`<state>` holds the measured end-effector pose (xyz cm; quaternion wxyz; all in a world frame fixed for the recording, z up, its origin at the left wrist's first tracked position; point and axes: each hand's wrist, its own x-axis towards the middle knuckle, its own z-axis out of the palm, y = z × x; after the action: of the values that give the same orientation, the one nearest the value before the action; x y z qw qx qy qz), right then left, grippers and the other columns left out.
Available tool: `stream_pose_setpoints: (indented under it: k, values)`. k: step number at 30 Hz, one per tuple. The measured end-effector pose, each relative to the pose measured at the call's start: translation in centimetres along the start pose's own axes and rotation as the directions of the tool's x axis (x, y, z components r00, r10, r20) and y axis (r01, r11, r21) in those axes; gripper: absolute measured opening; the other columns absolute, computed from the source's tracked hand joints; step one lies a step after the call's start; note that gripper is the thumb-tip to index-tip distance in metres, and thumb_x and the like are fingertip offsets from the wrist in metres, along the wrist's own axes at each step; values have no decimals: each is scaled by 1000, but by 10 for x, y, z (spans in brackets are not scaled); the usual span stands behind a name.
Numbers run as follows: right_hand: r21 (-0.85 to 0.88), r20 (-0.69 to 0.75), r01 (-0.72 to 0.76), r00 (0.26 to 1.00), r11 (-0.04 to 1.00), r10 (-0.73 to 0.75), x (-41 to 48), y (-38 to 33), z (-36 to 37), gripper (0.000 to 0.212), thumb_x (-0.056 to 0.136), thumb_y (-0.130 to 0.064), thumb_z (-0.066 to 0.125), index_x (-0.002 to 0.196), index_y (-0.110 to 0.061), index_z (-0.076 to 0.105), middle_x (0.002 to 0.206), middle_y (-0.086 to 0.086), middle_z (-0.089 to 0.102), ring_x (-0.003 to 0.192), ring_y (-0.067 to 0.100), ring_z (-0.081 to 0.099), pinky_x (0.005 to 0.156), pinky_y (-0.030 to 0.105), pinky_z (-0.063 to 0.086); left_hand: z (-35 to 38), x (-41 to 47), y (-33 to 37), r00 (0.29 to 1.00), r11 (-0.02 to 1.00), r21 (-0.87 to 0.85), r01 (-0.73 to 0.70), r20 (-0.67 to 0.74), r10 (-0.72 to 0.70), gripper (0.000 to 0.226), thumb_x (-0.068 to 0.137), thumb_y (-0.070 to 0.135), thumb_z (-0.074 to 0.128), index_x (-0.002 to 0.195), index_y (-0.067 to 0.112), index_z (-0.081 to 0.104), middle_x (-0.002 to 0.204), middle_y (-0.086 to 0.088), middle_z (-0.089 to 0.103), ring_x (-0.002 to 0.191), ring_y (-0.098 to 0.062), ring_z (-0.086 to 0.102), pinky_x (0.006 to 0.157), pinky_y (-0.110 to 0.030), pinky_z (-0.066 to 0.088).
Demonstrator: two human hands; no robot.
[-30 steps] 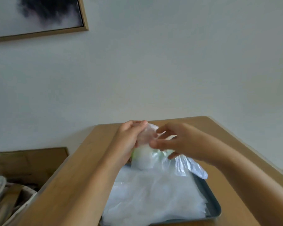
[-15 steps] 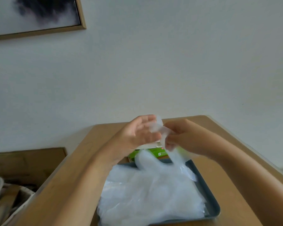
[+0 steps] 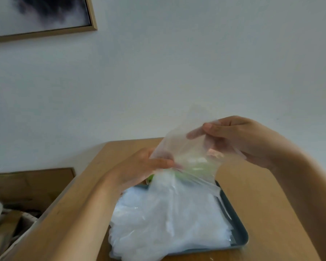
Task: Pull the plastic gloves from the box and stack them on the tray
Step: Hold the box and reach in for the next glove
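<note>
the hands have moved apart since half a second ago: then they pinched a bunched glove close together over the box, now the glove (image 3: 186,147) is spread into a flat sheet between them. the left hand (image 3: 139,166) pinches its lower edge between thumb and fingers. the right hand (image 3: 239,140), now higher, holds the upper edge with the thumb in front and the fingers behind the film. the glove hangs in the air over the far end of the tray (image 3: 240,234), its tail trailing onto the pile (image 3: 167,223) already stacked there. the box (image 3: 150,178) shows only as a green sliver behind the film. the glove looks free of the box, so laying it flat on the pile is probably next.
</note>
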<state>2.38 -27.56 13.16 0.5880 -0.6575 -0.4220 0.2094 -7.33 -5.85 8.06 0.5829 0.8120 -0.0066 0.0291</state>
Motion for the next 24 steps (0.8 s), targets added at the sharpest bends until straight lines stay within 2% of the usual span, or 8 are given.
stream_pose_setpoints:
  k: [4,7,9,12,15,17,20,24]
  values:
    - [-56,-10,-127,992,990,126,-2,4,-3,28,100,-11,43,103,-3,70,57,7,64,44,10,59,45,14,45,-24,-1,-5,996,960,-265,90,28,-86,34,74,13,78,92,-9,59,80,-20,65,70,-21,67,68,-24,54]
    - [-130,3,-183,983,975,185,2,10,-1,24,99,-7,45,103,-6,69,59,1,67,49,7,62,49,15,48,-34,4,-2,954,966,-17,258,-152,-258,17,74,-7,72,74,1,57,59,-6,60,43,-7,60,44,-16,46]
    - [-201,0,-218,975,955,222,6,18,1,16,96,-11,54,96,-7,69,61,-2,68,53,6,62,54,17,49,-41,0,-1,939,931,150,333,-140,-313,12,83,0,69,83,6,59,50,0,59,37,-5,55,38,-16,43]
    - [-335,105,-272,941,902,322,14,33,4,18,91,-19,64,77,-8,68,69,2,71,63,11,65,61,20,51,-59,-9,-8,930,921,132,367,-21,-368,44,63,23,88,93,4,63,62,-9,65,44,-11,58,42,-21,48]
    - [-517,158,-331,870,790,468,22,54,4,21,90,-20,64,75,-6,67,67,2,70,65,14,67,71,26,57,-68,-14,-23,932,935,114,335,102,-347,45,59,21,88,98,6,70,89,-14,69,74,-19,66,68,-28,54]
    - [-635,152,-357,812,685,564,28,70,4,18,88,-18,66,74,-6,66,66,4,68,58,12,64,73,27,58,-63,-11,-31,924,910,215,354,70,-376,49,54,23,91,97,10,72,91,-9,72,78,-14,67,70,-22,53]
    - [-767,140,-357,718,533,682,32,88,7,15,86,-17,69,73,-11,63,67,4,64,45,8,57,54,18,53,-55,-3,-41,878,810,395,434,19,-479,31,71,12,81,99,13,69,85,-4,74,76,-13,68,71,-22,54]
    - [-846,153,-305,648,438,746,34,96,13,11,86,-21,71,82,-13,64,67,-1,62,45,6,51,52,15,49,-53,2,-47,799,650,552,522,-50,-599,13,87,6,68,98,12,67,83,-2,72,65,-8,68,62,-19,53]
